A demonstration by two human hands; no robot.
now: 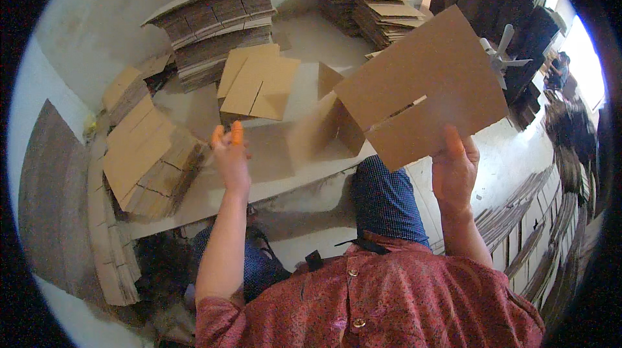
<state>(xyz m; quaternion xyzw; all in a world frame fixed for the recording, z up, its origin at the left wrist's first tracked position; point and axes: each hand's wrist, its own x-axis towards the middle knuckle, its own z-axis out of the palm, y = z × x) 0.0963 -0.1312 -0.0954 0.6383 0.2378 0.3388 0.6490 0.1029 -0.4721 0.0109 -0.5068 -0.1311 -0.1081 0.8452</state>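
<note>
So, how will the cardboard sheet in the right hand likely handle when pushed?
The cardboard sheet looks stiff, showing no obvious sag. It is probably light, since the right hand alone holds it. It may bend near its slit.

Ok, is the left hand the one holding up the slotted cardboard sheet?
No, the right hand holds the slotted cardboard sheet near its lower edge; the left hand is apart from it.

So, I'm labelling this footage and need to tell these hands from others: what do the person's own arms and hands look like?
The left hand wears orange covers on two fingers; the right hand has an orange cover on its thumb. Red, dark-speckled sleeves leave both forearms bare.
</note>
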